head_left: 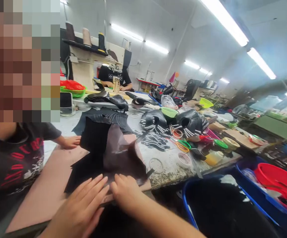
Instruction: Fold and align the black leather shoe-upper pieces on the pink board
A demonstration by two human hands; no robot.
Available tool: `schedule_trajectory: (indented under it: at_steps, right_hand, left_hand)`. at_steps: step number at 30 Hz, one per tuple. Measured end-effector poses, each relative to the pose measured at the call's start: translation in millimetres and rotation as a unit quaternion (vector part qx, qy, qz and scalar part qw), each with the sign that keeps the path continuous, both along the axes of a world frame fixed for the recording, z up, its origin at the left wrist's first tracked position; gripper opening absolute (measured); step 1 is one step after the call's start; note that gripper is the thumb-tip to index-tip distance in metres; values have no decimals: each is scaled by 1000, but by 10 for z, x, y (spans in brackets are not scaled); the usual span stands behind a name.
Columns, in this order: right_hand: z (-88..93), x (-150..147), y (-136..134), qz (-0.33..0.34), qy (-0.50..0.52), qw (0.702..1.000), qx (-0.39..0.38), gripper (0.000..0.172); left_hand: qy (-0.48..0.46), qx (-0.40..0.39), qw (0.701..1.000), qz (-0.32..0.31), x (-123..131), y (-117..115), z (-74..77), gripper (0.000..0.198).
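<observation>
My left hand (pixel 84 201) lies nearly flat with its fingers stretched out over the near edge of the dark leather. Close beside it, my right hand (pixel 125 191) has its fingers curled down on the near edge of a dark brown leather piece (pixel 125 163); its fingertips are hidden. The leather is shiny, and its right side curls up off the table. Matte black pieces (pixel 93 137) lie to its left, partly under it. Beneath everything is a pink board (pixel 44 185).
At the left a person in a dark T-shirt (pixel 17 158) rests a hand (pixel 71 141) by the black pieces. Beyond lie stacked leather panels (pixel 116 119), black strips (pixel 155 140), scissors (pixel 183 145) and tape rolls (pixel 184 159). Blue bins (pixel 186 211) stand at the right.
</observation>
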State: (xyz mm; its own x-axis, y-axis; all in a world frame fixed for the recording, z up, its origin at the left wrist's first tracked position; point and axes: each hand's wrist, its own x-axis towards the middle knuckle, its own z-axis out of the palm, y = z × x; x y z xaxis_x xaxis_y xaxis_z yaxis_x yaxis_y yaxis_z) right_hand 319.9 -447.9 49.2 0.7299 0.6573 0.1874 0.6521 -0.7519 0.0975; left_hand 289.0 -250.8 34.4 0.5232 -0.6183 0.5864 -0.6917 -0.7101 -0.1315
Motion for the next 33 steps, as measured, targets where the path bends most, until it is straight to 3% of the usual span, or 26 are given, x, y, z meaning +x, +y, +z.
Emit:
schedule_trajectory:
  at_steps: [2, 5, 10, 15, 22, 28, 33]
  right_hand:
    - [-102, -66, -21, -31, 21, 999, 17, 2]
    - [-17, -87, -29, -83, 55, 994, 38, 9]
    - [5, 5, 73, -95, 160, 976, 111, 37]
    - [-96, 112, 59, -114, 233, 937, 235, 11]
    - [-231, 112, 115, -190, 214, 903, 321, 9]
    - [-349, 189, 41, -303, 190, 824, 440, 15]
    - [-435, 277, 0, -320, 203, 764, 522, 15]
  left_hand:
    - [-1, 55, 998, 14, 15, -34, -135, 41]
    - [57, 79, 995, 29, 10, -28, -289, 44]
    - [159, 9, 987, 32, -62, -90, -225, 38]
    - [257, -8, 965, 44, 49, -151, -104, 42]
    - [171, 49, 984, 6, 178, -188, -207, 39]
    - [161, 81, 984, -13, 267, -194, -209, 38]
    - [163, 63, 984, -16, 333, -273, -208, 38]
